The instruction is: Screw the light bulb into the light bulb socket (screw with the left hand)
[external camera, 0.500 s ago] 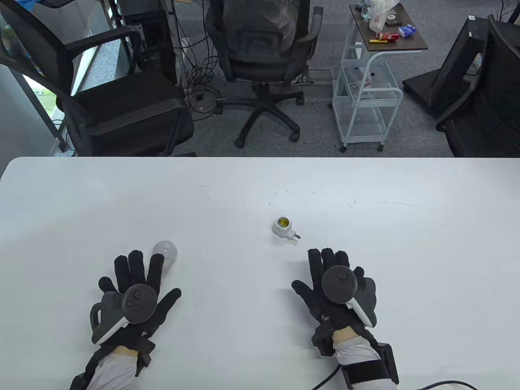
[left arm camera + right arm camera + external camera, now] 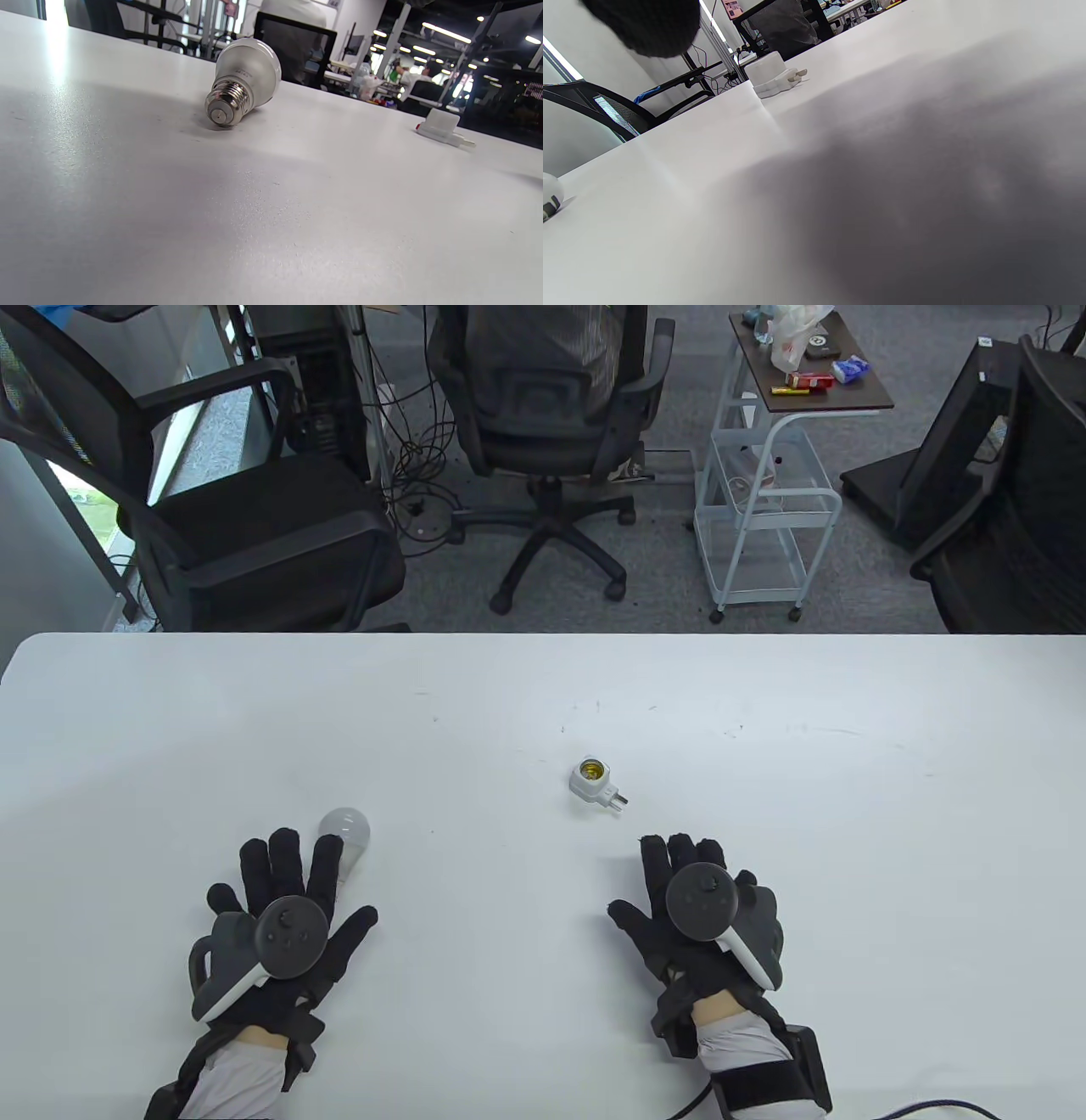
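Light bulb [image 2: 345, 830]: frosted dome, lying sideways on white surface [image 2: 543, 687]; threaded metal base seen only in left wrist view. Socket [image 2: 593, 781]: white plastic, mid-surface. Left hand [image 2: 284, 912], right hand [image 2: 691, 903]: fingers spread, each grip empty

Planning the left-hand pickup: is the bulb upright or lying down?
Lying down. The light bulb rests on its side on the table, threaded base toward the left wrist camera.
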Motion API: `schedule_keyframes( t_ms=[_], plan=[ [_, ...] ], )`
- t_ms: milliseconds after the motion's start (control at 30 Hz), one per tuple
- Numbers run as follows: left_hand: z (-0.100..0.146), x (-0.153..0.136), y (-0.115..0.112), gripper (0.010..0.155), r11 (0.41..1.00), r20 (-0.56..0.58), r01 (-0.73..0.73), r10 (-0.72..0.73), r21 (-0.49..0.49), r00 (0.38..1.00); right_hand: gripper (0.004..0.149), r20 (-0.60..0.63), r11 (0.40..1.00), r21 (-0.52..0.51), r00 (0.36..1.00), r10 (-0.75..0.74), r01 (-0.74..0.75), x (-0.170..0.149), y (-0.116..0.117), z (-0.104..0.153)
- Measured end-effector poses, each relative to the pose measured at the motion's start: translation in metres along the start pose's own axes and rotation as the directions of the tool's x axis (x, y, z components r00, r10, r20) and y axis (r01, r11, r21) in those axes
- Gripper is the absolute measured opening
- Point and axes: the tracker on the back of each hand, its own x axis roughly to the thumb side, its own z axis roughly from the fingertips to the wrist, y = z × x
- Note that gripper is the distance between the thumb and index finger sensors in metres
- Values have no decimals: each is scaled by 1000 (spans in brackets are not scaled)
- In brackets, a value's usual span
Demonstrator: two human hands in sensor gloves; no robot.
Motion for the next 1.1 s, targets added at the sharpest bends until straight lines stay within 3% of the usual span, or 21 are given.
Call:
schedule_keyframes(
  t_ms=[400, 633, 933, 1100],
  plan=[
    [2, 9, -1, 84, 1000, 22, 5, -5, -16, 1000, 78, -34, 994, 88, 997, 71, -68, 3, 15, -3],
    [2, 11, 1, 84, 1000, 23, -1, 2, -19, 1000, 79, -31, 995, 82, 998, 61, -58, 10, 17, -12],
    [1, 15, 0, 84, 1000, 32, 7, -6, -31, 999, 78, -114, 993, 15, 987, -115, 118, 25, -12, -58],
    [-1, 18, -1, 84, 999, 42, 18, -16, -37, 999, 78, -186, 992, -34, 974, -127, 123, 34, -25, -92]
  ],
)
